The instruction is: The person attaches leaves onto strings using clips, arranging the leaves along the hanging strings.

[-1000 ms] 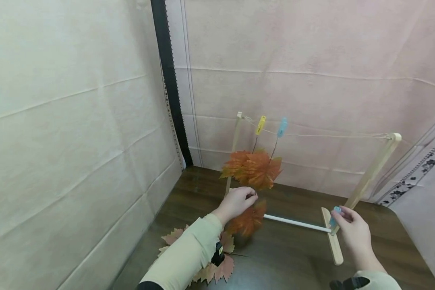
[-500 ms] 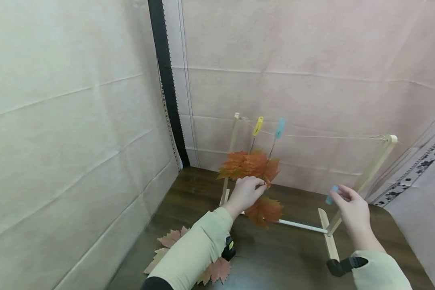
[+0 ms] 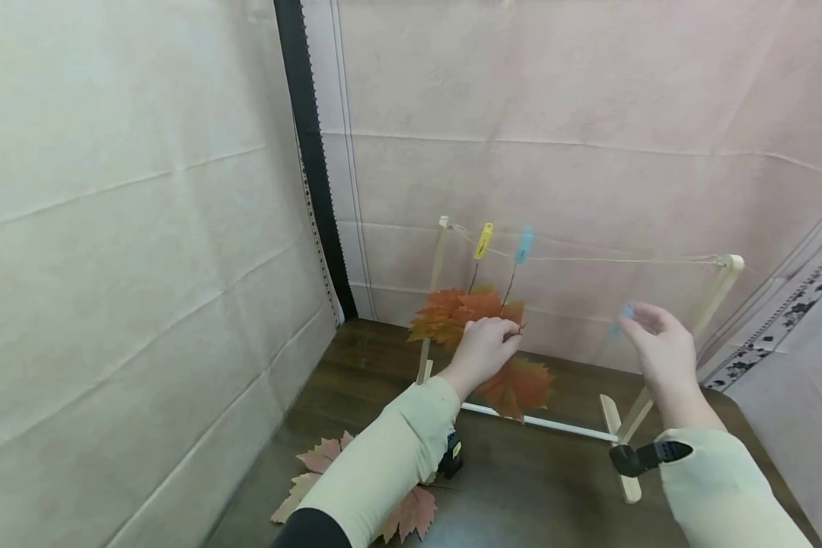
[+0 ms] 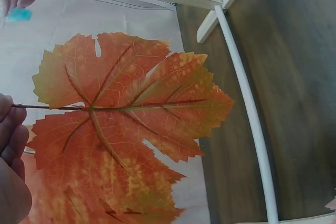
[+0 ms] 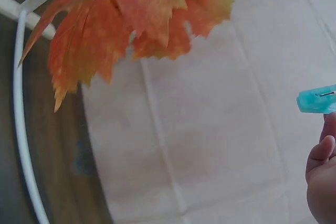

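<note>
A: What takes up the most room?
B: The pale cloth wall [image 3: 562,99] at the back, then the dark table [image 3: 520,487]. On that stands a wooden frame [image 3: 715,301], with a white bar [image 3: 568,428] low down and a string [image 3: 610,260] tied between its post tops. Two overlapping orange leaves [image 3: 445,312] hang near the string's left end.
A: And the hands?
B: The left hand [image 3: 486,346] pinches a loose leaf [image 3: 520,384] by its stem, thumb and fingers together, just beside the hung pair. The right hand [image 3: 664,354] has a light-blue peg [image 5: 315,100] at its fingertips, below the string, near the right post. Whether the peg's mouth is parted, I can't tell.
A: Which step is that?
B: Lining up leaf and peg before clipping, I'd judge. Next probably calls for lifting the stem to the string, right of the hung pair, and bringing the peg across.
A: How does the leaf point?
B: Long axis close to upright: stem at the top, tip down towards the bar. The left wrist view shows stem and midrib in one straight line.
A: And the peg?
B: Blurred in the head view, but it slants down and leftward from the fingertips.
</note>
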Tool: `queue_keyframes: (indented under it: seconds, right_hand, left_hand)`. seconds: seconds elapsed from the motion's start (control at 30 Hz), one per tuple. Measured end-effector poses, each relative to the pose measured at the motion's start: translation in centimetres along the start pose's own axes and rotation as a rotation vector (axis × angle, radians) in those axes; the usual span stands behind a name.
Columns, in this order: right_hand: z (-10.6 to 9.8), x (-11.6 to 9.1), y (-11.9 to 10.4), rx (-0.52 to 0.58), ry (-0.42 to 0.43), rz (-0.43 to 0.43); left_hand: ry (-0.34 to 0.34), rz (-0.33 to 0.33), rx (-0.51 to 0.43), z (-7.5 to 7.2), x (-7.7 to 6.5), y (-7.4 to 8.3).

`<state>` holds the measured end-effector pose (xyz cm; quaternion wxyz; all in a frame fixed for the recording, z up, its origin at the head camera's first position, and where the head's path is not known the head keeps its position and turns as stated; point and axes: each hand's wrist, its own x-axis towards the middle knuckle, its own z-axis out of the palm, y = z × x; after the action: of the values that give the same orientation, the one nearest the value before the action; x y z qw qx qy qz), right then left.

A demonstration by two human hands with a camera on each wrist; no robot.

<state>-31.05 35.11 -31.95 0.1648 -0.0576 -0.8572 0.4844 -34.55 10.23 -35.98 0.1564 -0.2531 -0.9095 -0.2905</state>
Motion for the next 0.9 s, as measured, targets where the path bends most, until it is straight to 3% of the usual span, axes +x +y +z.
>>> queue_keyframes:
  seconds: [0.33,0.7,0.9]
  right_hand:
    - [-0.4,1.4,-3.4,-0.01,0.002,-0.033]
    - [-0.6,2.0,-4.8,-0.01,0.014,-0.099]
    - [-0.6,2.6,-6.4,0.007,0.047,-0.132]
  left_hand:
    - [0.025,-0.094,-0.077,-0.3,2.0,1.9]
    - [-0.004,-0.152,-0.091,-0.2,3.6,2.8]
    - [0.011,-0.152,-0.076,-0.5,4.8,3.7]
